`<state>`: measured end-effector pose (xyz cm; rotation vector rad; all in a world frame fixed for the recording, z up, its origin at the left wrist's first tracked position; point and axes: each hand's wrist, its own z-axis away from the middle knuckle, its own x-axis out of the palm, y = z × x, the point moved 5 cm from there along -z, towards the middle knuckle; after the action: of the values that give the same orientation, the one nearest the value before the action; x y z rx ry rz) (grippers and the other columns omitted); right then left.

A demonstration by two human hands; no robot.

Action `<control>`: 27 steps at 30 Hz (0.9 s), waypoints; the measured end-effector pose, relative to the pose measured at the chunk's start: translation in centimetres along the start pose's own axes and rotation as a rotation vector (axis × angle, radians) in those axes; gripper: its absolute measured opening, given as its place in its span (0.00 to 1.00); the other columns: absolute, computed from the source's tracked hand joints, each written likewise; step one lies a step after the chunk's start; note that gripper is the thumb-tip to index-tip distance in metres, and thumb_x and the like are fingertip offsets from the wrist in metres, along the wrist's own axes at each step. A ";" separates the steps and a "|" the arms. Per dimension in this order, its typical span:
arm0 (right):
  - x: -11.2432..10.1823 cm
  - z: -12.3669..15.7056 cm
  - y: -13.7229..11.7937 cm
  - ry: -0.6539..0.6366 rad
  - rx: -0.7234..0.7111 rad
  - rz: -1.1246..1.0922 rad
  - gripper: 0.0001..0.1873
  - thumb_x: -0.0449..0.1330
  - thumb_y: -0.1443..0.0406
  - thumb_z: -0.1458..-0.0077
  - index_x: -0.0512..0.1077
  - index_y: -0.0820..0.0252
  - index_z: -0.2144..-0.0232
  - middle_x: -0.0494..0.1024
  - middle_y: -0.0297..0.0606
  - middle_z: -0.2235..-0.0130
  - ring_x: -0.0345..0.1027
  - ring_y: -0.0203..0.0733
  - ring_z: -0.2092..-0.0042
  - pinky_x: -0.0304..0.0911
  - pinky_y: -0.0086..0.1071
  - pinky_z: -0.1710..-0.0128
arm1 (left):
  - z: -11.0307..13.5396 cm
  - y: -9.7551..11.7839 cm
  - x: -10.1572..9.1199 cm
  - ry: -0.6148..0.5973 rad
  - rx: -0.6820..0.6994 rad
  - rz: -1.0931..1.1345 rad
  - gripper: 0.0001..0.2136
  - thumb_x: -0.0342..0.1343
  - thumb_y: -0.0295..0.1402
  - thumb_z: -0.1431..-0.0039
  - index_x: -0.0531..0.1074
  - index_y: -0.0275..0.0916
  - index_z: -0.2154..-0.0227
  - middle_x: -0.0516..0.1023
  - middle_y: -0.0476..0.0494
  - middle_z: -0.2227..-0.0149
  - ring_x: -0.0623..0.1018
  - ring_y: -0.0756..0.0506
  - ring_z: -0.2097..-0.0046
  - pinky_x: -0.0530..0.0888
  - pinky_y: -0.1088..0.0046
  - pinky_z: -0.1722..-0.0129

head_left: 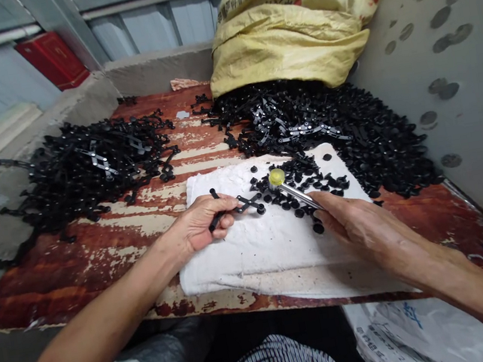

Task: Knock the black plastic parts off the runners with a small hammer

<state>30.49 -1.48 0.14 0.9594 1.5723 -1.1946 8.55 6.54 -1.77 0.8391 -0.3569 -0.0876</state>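
Note:
My left hand (202, 222) is closed around a black linkage (250, 203) with crossed arms, above the white cloth (256, 251). One dark end of it pokes out between the thumb and fingers, and the crossed arms extend to the right. In my right hand (349, 217) is a small hammer (298, 194), gripped by its shiny metal handle. Its round yellow face points up, a short way right of the linkage. Around and under the hammer, several small black round-headed pieces (335, 183) lie scattered on the cloth.
A heap of black linkages (84, 162) covers the table's left side. Behind the cloth and to its right spreads a large pile of black parts (380, 136), spilling from a yellow woven sack (284, 41). A spotted panel (456, 70) borders the right. A red box (53, 61) stands back left.

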 end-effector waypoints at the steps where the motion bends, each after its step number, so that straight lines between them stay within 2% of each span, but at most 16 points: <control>1: -0.1 0.1 0.2 0.015 0.002 0.005 0.10 0.48 0.68 0.42 0.68 0.56 0.64 0.67 0.31 0.81 0.58 0.39 0.81 0.47 0.32 0.79 | 0.0 0.0 0.0 0.000 0.003 -0.001 0.07 0.58 0.19 0.50 0.72 0.29 0.80 0.66 0.51 0.83 0.61 0.58 0.86 0.52 0.84 0.90; 8: -1.1 0.7 0.5 0.098 -0.034 0.001 0.10 0.47 0.67 0.42 0.68 0.57 0.65 0.67 0.33 0.80 0.60 0.40 0.81 0.49 0.32 0.80 | 0.2 0.2 0.2 -0.004 0.008 -0.019 0.07 0.58 0.19 0.48 0.72 0.28 0.80 0.68 0.50 0.82 0.62 0.58 0.86 0.52 0.84 0.90; 14: -1.1 1.9 0.3 0.125 -0.031 -0.054 0.12 0.48 0.66 0.40 0.70 0.59 0.59 0.75 0.37 0.76 0.68 0.42 0.78 0.57 0.32 0.79 | -0.3 0.2 0.7 -0.015 -0.002 -0.004 0.08 0.58 0.18 0.49 0.72 0.29 0.81 0.66 0.51 0.84 0.60 0.59 0.87 0.52 0.85 0.91; 18: -1.2 2.8 0.5 0.112 0.063 -0.275 0.11 0.49 0.64 0.39 0.70 0.57 0.59 0.76 0.36 0.76 0.69 0.42 0.77 0.61 0.31 0.77 | -0.6 0.7 1.3 -0.033 0.015 -0.005 0.09 0.57 0.17 0.47 0.71 0.30 0.80 0.71 0.47 0.82 0.58 0.60 0.88 0.51 0.86 0.91; 21: -1.2 3.6 0.6 0.134 0.179 -0.435 0.11 0.50 0.60 0.38 0.70 0.56 0.61 0.74 0.35 0.75 0.68 0.42 0.75 0.64 0.31 0.76 | -0.7 1.0 1.7 -0.023 0.006 -0.008 0.11 0.57 0.16 0.46 0.70 0.31 0.81 0.70 0.49 0.84 0.57 0.61 0.89 0.50 0.86 0.91; 25: -0.6 4.6 1.1 0.149 0.305 -0.514 0.13 0.52 0.56 0.39 0.72 0.56 0.61 0.64 0.30 0.80 0.60 0.41 0.80 0.57 0.31 0.82 | -0.7 1.0 2.0 0.000 -0.003 -0.025 0.12 0.56 0.16 0.44 0.70 0.31 0.80 0.68 0.50 0.85 0.57 0.61 0.89 0.50 0.86 0.91; 27: -0.1 5.0 1.5 0.144 0.336 -0.564 0.15 0.52 0.54 0.39 0.72 0.56 0.59 0.65 0.30 0.79 0.58 0.40 0.80 0.55 0.31 0.83 | -0.8 1.0 2.2 0.006 -0.005 -0.034 0.12 0.56 0.15 0.44 0.70 0.31 0.80 0.68 0.51 0.85 0.56 0.61 0.89 0.51 0.86 0.92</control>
<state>32.90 -6.02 -0.70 0.8451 1.8635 -1.8602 10.81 7.32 -0.97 0.8406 -0.3371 -0.1178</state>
